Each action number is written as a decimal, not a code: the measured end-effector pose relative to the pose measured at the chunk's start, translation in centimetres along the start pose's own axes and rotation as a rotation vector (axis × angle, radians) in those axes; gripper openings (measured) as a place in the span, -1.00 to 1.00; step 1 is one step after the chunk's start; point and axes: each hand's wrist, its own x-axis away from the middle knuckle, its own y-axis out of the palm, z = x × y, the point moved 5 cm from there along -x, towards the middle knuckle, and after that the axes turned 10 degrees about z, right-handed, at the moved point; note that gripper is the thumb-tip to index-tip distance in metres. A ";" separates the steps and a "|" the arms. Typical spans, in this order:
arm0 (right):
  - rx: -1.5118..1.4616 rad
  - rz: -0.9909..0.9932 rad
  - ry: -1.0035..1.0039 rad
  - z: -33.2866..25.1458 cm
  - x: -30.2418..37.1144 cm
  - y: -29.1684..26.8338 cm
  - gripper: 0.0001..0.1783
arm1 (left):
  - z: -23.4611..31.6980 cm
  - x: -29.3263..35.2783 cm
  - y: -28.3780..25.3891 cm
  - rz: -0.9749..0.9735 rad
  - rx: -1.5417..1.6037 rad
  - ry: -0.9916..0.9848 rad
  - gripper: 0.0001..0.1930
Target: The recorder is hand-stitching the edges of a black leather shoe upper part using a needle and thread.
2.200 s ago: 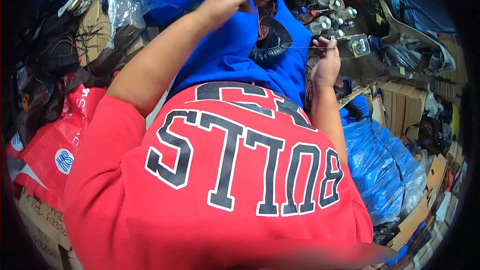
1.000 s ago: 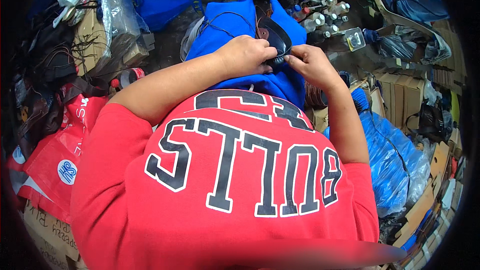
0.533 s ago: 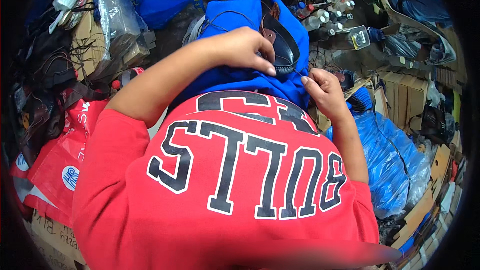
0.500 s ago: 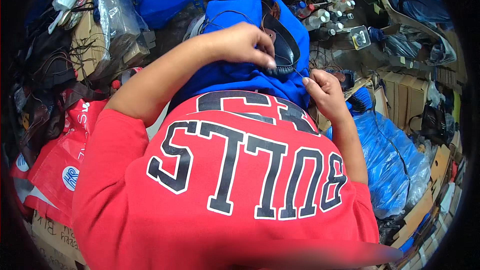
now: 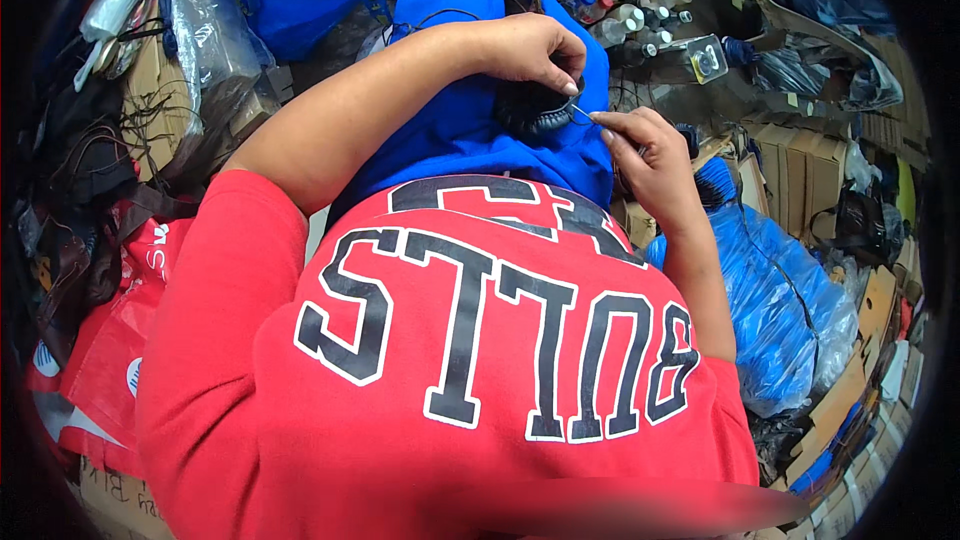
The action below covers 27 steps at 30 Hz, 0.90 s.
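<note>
A black leather shoe (image 5: 535, 117) with a gathered, pleated edge rests on my lap, over blue cloth (image 5: 420, 135). My left hand (image 5: 535, 50) bends over it from above, thumb and fingers pinched together at its right rim. Part of the shoe is hidden behind that hand. On the right side, my right hand (image 5: 648, 145) grips a thin needle (image 5: 583, 113) between thumb and forefinger. The needle's tip points at the shoe's edge, close to my left fingertips; whether it has pierced the leather I cannot tell.
Several plastic bottles (image 5: 640, 15) stand beyond my lap at the right. A blue plastic bag (image 5: 765, 300) and cardboard (image 5: 790, 165) lie to my right. A blue shopping bag (image 5: 300, 0), clear plastic wrap (image 5: 205, 30) and a red bag (image 5: 110, 330) are on my left.
My left hand has moved up and right onto the shoe's rim. My right hand has come nearer the shoe, and the needle now shows at its fingertips. The shoe has turned and tilted.
</note>
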 end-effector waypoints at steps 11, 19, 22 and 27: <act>0.125 -0.017 0.058 -0.7 -1.1 0.4 -0.80 | -1.0 0.0 0.1 -0.169 0.226 -0.047 -0.77; 0.158 0.041 0.045 -1.3 -1.1 1.5 -0.81 | -1.4 -0.3 0.2 -0.207 0.254 -0.092 -0.77; 0.194 0.079 0.006 -1.7 -1.2 1.5 -0.81 | -1.5 -0.5 0.4 -0.225 0.244 -0.106 -0.77; 0.476 0.001 -0.180 -3.0 -1.7 1.4 -0.80 | -1.4 -0.8 0.6 -0.229 0.218 -0.073 -0.78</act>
